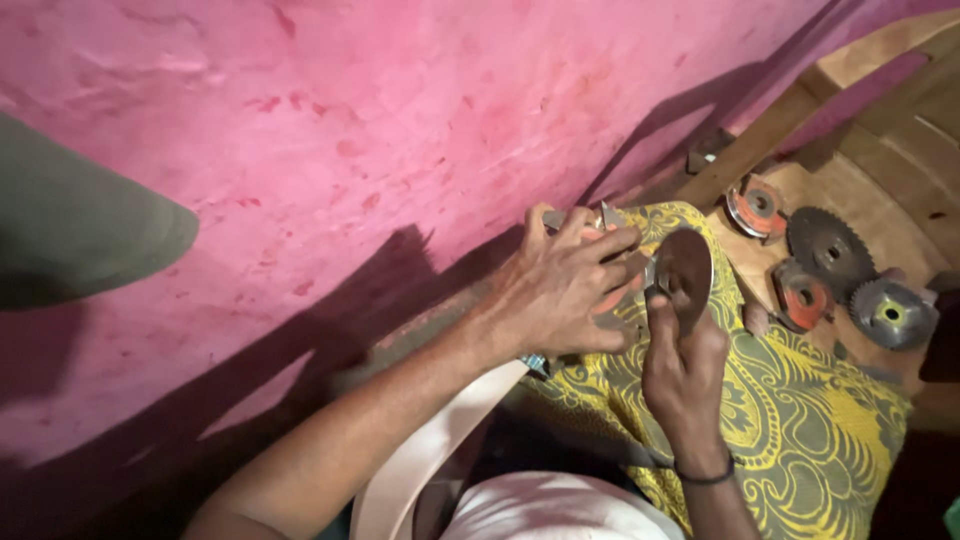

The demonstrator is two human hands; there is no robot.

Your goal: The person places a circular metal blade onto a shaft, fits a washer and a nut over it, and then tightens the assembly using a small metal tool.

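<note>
Pink wall (330, 150) backs a yellow patterned cloth (800, 420) on a wooden surface (880, 215).

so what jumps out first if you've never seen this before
The big rough pink wall fills the upper left. At centre, the left hand and right hand grip a round grey metal disc over a yellow patterned cloth. To the right, toothed round cutter blades lie on a wooden board.

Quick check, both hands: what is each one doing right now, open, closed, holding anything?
Left hand: closed over an orange-and-metal cutter piece, mostly hidden by the fingers.
Right hand: closed, pinching the round metal disc at its lower edge.
</note>
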